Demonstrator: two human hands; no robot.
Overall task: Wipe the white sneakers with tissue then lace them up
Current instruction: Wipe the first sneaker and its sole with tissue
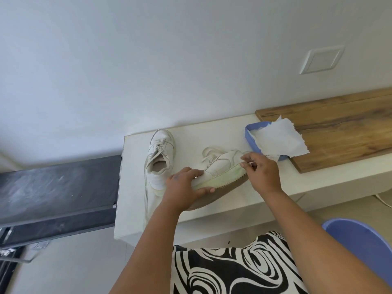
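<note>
A white counter [135, 187] stood against a pale wall [148, 60], with a wooden board [339, 132] at its right end and a dark panel [57, 187] to its left. On it sat 2 white sneakers: one upright sneaker [159, 160], and a tilted sneaker [220, 168] whose heel the left hand [184, 185] gripped. The right hand [261, 172] pinched at its toe; what it pinched was unclear. Tissue [280, 139] spilled from a blue box [252, 132] nearby, its far side hidden
</note>
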